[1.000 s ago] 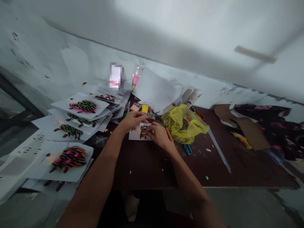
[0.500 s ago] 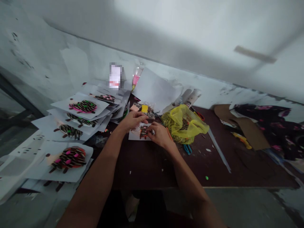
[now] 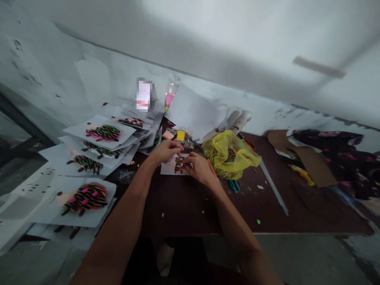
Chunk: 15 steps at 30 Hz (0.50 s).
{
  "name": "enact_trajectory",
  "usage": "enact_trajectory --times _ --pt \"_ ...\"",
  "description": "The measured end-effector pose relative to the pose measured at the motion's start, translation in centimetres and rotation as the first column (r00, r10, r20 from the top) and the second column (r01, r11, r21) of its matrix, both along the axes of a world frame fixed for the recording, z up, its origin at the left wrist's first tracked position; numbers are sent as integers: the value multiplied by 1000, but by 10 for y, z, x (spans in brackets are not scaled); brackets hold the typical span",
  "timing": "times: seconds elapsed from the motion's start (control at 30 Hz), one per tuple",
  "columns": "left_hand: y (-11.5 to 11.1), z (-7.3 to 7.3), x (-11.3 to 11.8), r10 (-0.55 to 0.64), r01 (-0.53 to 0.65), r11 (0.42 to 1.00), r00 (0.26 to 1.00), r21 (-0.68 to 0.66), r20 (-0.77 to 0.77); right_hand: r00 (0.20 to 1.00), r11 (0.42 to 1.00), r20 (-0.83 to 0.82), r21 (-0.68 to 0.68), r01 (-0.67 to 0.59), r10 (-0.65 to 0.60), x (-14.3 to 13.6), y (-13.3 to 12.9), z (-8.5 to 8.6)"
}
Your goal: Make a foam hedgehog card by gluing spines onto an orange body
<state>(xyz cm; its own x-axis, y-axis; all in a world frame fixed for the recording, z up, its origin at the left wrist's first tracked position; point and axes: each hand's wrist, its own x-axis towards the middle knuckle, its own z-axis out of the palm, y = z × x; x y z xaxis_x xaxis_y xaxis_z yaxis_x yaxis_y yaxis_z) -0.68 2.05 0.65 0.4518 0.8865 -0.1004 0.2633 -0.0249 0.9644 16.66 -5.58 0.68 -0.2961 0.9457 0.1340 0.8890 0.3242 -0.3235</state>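
Now the left hand (image 3: 166,151) curls more than before, the right hand (image 3: 200,167) over the card (image 3: 168,170). Their grips I cannot tell; the yellow bag (image 3: 225,140) bears unreadable print.

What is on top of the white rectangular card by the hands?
On the white card lies a dark, pale-striped figure with some orange. The right hand covers part of the right side, the left hand the upper left; whatever lies beneath is hidden.

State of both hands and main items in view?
Card: flat, partly covered
Left hand: bent, at card's upper left
Right hand: bent over card's right part
Yellow bag: open, contents showing
Card pile: uneven, overlapping
Blue handles: beside bag, open/shut unclear
Clear strip: lying flat
Green bit: lying loose
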Motion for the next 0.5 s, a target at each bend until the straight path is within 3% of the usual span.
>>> enact_trajectory --times 0.2,0.5 --pt "5 -10 -1 9 91 958 938 272 -346 1000 1000 12 -4 -5 5 0 1 0" --pt "1 -12 5 -63 187 948 904 258 -423 1000 1000 28 -6 5 -5 -1 -1 2"
